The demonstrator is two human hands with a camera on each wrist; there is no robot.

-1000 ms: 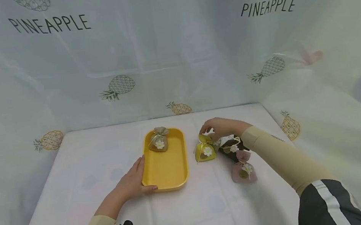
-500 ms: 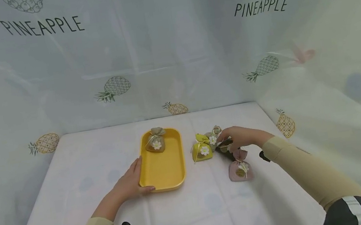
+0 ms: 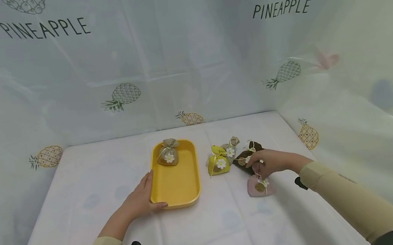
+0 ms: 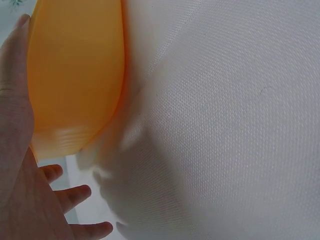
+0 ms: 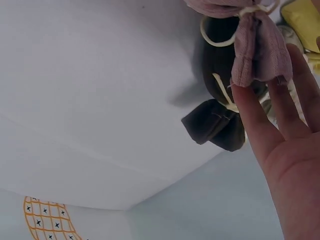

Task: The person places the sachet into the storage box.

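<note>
Item: pink pouch (image 3: 260,184), lying on the surface (image 3: 211,229) right of the yellow tray (image 3: 176,184); our right hand (image 3: 268,162) pinches its gathered neck, the grip closed there for a clean lift; our left hand (image 3: 137,200) lies flat-fingered against the tray's near corner, we judge to steady it; brown pouch (image 3: 248,158) partly hidden behind the right hand; grey pouch (image 3: 231,147) half hidden behind the yellow-green pouch (image 3: 218,164); tan pouch (image 3: 168,153) inside the tray.
</note>
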